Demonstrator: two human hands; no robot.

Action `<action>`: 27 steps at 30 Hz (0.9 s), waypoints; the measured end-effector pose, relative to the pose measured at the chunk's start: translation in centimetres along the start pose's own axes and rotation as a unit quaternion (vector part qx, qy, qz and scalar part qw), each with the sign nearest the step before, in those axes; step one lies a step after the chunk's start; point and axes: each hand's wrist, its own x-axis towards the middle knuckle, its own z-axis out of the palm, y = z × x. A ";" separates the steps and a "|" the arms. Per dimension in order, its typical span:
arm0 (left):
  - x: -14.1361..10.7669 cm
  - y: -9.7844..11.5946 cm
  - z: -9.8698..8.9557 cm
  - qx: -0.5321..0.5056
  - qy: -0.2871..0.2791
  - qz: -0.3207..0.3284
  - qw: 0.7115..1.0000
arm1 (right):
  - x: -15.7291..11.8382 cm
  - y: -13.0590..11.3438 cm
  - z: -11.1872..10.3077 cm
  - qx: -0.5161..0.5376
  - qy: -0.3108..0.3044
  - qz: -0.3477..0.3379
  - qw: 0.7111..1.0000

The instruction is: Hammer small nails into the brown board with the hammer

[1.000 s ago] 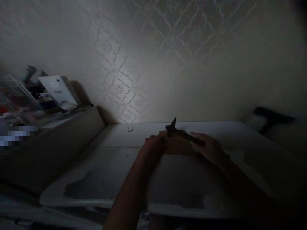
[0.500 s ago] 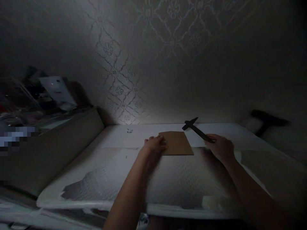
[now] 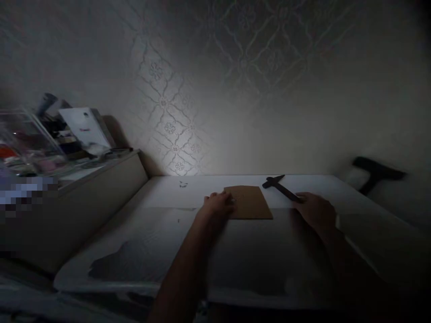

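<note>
Head view, dim light. Person's left hand [image 3: 217, 207] lies at the left edge of a flat, square-cornered brown cardboard piece [image 3: 252, 204], fingers bent and close together, tips over the left part of its top. Cannot tell whether they pinch anything. Tiny specks [image 3: 235, 198] show on the cardboard beside those fingertips; too small to identify.

Right hand [image 3: 316, 211], to the right of the cardboard and apart from it, has its fingers wrapped around the near end of a dark hammer with a straight handle [image 3: 284, 192]. Hammer slants to the far left; its head is just beyond the cardboard's far right corner. Cannot tell if the head touches the surface.

Cardboard lies mid-scene on a pale, patchy-topped table [image 3: 155, 224]. Small dark bits [image 3: 183, 184] lie on its far left part. At left, a white box [image 3: 85, 128] leans on a light-sided cabinet [image 3: 114, 179]. Far side: a pale wall with a floral lattice pattern [image 3: 170, 128].
</note>
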 end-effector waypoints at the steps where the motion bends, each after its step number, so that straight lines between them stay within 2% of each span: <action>1: 0.0 0.0 0.0 -0.003 0.002 0.004 1.000 | 0.0 0.0 0.0 -0.002 -0.007 -0.001 1.000; 7: -0.1 0.0 -0.1 -0.009 0.003 0.011 1.000 | 0.1 0.2 0.3 0.006 -0.030 -0.008 1.000; 12: -0.4 0.3 -0.4 -0.016 -0.004 0.001 1.000 | -0.1 0.8 0.9 -0.021 -0.006 -0.030 0.999; 16: -0.3 0.2 -0.4 -0.027 0.002 0.004 1.000 | -0.5 -0.6 1.0 -0.023 0.043 -0.044 0.998; 18: -0.3 0.0 -0.4 -0.036 0.002 0.007 0.999 | -0.9 -2.1 1.2 0.039 0.066 -0.113 0.991; 20: -0.3 -0.1 -0.5 -0.053 0.007 0.009 0.999 | -1.4 -3.8 1.9 0.125 0.049 -0.229 0.964; 22: -0.3 -0.1 -0.7 -0.076 0.010 -0.002 0.997 | -1.9 -5.1 2.7 0.163 0.008 -0.299 0.940; 25: -0.1 -0.1 -1.0 -0.127 0.044 -0.037 0.990 | -2.4 -5.9 3.9 0.166 -0.059 -0.326 0.929; 27: 0.2 -0.2 -0.9 -0.168 0.098 -0.069 0.978 | -2.4 -5.9 4.3 0.162 -0.076 -0.318 0.931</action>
